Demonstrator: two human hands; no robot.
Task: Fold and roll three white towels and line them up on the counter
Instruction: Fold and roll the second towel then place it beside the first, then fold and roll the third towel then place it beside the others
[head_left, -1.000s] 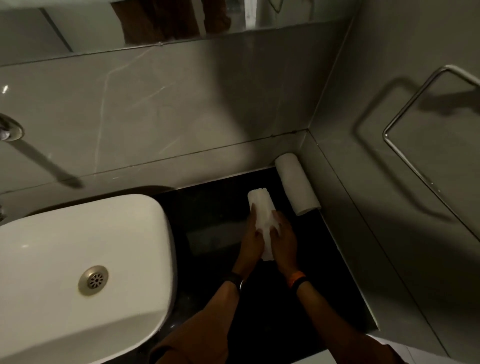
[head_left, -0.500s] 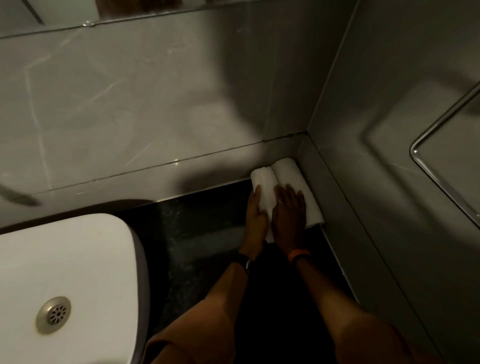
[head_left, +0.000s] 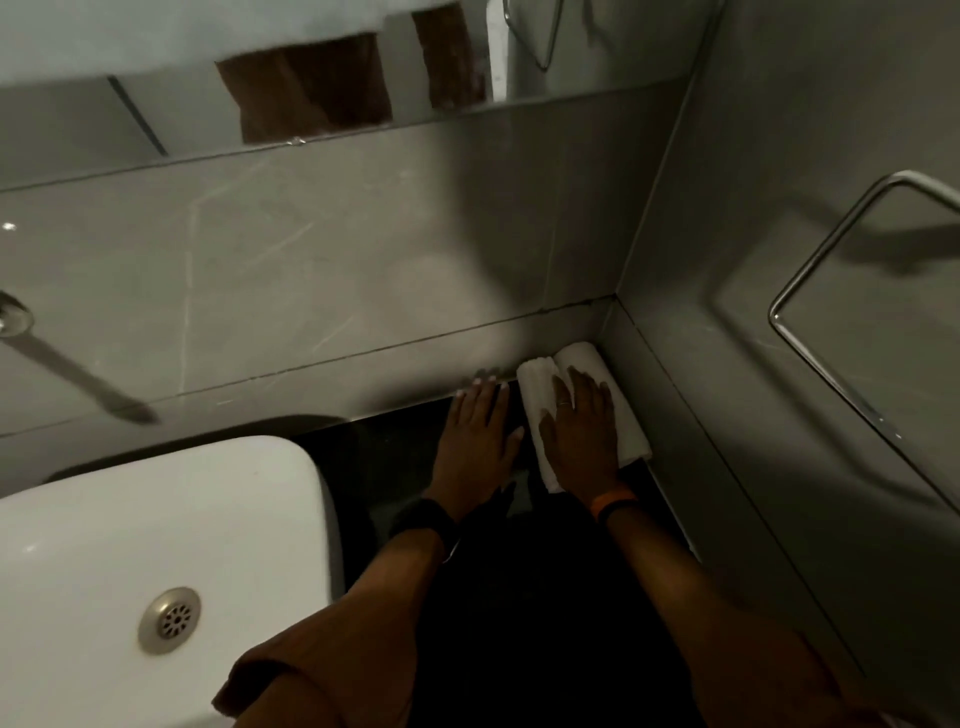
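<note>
Two rolled white towels lie side by side in the far right corner of the black counter (head_left: 395, 452). The right roll (head_left: 631, 431) sits against the side wall. The left roll (head_left: 535, 387) touches it. My right hand (head_left: 579, 431) rests flat, fingers spread, on top of both rolls and hides their middles. My left hand (head_left: 478, 431) lies flat and empty on the counter just left of the rolls, fingertips near the back wall. No third towel is in view.
A white basin (head_left: 156, 545) with a metal drain (head_left: 170, 619) fills the left. Grey tiled walls meet at the corner behind the towels. A chrome towel rail (head_left: 831, 358) hangs on the right wall. A mirror (head_left: 260, 62) runs along the top.
The second roll was carried from mid-counter to the corner beside the first. My left hand has come off it onto the counter, and my right hand now lies flat over both rolls.
</note>
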